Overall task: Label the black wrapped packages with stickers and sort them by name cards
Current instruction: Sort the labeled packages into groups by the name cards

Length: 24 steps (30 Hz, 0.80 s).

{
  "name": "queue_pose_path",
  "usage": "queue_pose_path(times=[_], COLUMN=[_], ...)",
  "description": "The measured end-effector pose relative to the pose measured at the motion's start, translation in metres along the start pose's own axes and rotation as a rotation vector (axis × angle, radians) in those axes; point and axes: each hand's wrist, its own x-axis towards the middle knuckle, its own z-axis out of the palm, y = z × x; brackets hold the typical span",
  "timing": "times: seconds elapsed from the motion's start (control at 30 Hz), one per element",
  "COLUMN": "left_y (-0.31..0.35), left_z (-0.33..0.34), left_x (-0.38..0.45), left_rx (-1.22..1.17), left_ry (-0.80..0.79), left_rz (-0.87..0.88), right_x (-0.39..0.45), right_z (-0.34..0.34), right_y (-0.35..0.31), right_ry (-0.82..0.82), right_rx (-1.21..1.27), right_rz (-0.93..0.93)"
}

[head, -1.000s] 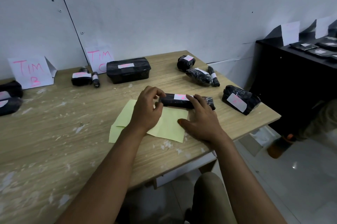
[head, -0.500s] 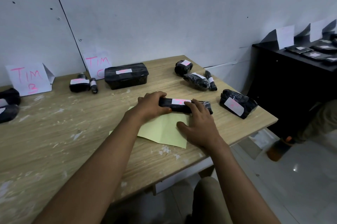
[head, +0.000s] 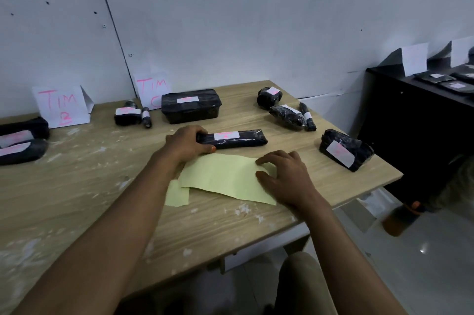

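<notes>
**Right hand leaves the long package; left keeps its hold**

My right hand [head: 284,178] has come off the long black package [head: 232,139] since half a second ago and now rests at the right end of the yellow-green paper sheet [head: 225,178], fingers loosely bent with their tips on the sheet, holding nothing that I can see. My left hand [head: 186,144] still grips the package's left end, fingers curled over the top and thumb along the near side. The package lies flat on the wooden table [head: 77,186], just beyond the sheet's far edge, with a white sticker [head: 226,135] marked in pink on its upper face.

At the back, a "TIM C" name card [head: 151,90] leans on the wall behind a black wrapped box [head: 191,105], a small labelled bundle [head: 127,116] and a thin roll [head: 146,117]. Further left stands a "TIM B" name card [head: 60,107], with two flat labelled packages [head: 21,140] at the left edge. Toward the right corner lie three small packages [head: 286,108], and near the right edge one labelled bundle [head: 345,150]. A black cabinet [head: 415,135] to the right carries more flat packages and white cards.
</notes>
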Motion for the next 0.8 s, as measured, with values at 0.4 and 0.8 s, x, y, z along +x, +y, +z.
queue_pose_path(times=[0.4, 0.8], left_y=[-0.072, -0.125], left_z=[-0.044, -0.066], left_x=[-0.036, -0.071], left_rx=[-0.149, -0.242], left_ry=[0.1, 0.189], left_rz=[-0.039, -0.027], right_x=[-0.009, -0.012], right_z=[0.028, 0.052], right_y=[-0.116, -0.135], right_ry=[-0.106, -0.134], right_rx=[0.03, 0.015], right_rz=[-0.236, -0.195])
